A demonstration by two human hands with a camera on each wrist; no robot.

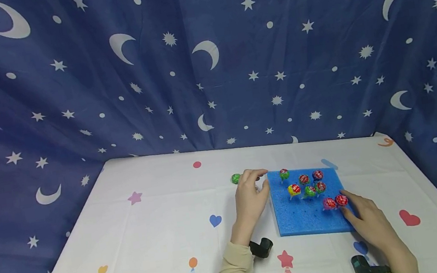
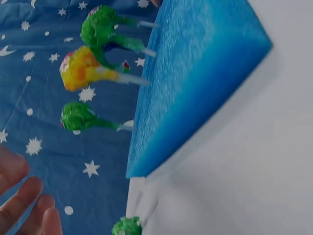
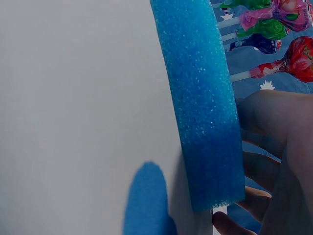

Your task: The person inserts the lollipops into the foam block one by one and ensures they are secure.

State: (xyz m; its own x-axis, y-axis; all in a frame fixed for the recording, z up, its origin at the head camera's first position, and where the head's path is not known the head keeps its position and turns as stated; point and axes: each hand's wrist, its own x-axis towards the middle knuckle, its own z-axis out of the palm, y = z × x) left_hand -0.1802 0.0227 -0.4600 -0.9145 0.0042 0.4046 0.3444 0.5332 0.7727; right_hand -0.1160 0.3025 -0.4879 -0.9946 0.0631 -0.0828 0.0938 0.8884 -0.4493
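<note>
A blue foam block [image 1: 297,221] lies on the table with several wrapped lollipops standing in it on their sticks. Among them are a yellow lollipop [image 2: 78,68], green ones and red ones; a red lollipop [image 3: 299,58] stands near the right edge. My left hand [image 1: 251,199] hovers by the block's left edge, fingers loosely bent and holding nothing. Past those fingers, a loose green lollipop [image 1: 235,179] lies on the tablecloth, its stick mostly hidden in the head view. At the block's right side rests my right hand [image 1: 368,220], its fingers against the edge.
The white tablecloth [image 1: 164,228] carries printed hearts, stars and party hats. A dark blue curtain [image 1: 212,95] with moons and stars hangs behind the table. Black wrist devices [image 1: 262,248] sit on both wrists.
</note>
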